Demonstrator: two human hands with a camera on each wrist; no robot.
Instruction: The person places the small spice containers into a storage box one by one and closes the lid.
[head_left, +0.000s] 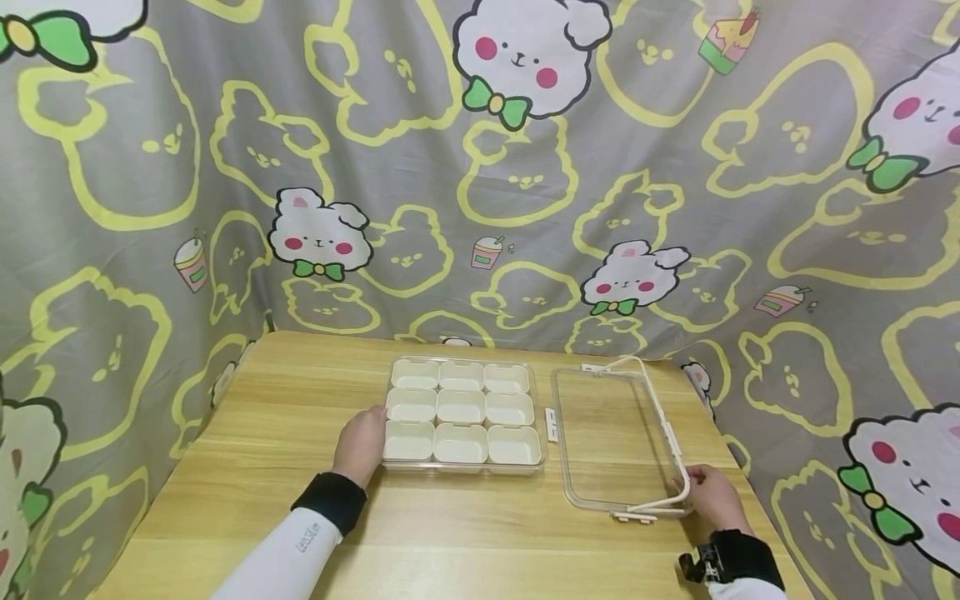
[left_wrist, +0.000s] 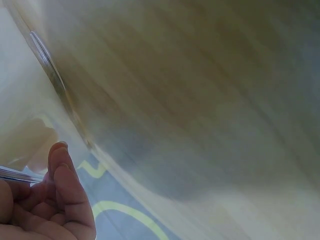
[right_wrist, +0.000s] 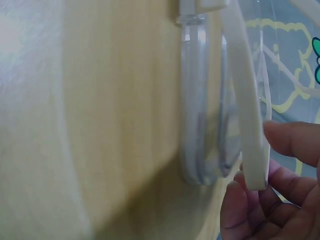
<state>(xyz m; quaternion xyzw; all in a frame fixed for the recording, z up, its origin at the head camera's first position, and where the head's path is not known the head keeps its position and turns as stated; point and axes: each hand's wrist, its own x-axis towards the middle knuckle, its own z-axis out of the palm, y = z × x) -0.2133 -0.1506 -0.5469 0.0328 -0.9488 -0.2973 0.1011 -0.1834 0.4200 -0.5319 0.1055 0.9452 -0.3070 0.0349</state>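
Observation:
A clear plastic box (head_left: 480, 469) filled with several cream-coloured cups (head_left: 461, 443) sits at the middle of the table. My left hand (head_left: 360, 446) grips its left side; in the left wrist view, the box's rim (left_wrist: 17, 175) runs between the thumb and curled fingers. To the right lies a clear lid (head_left: 567, 467) with cream clips and a carrying handle (head_left: 662, 408), which is tilted up over its right part. My right hand (head_left: 716, 498) holds the handle near its front right corner. In the right wrist view, thumb and fingers close around the handle (right_wrist: 246, 100) beside the lid's clear edge (right_wrist: 194, 100).
The wooden table (head_left: 300, 400) narrows toward a back edge. A grey curtain (head_left: 420, 167) with cartoon animals hangs behind it and along both sides. One white clip (head_left: 552, 425) sticks out from the lid's left edge toward the box, with a narrow gap between.

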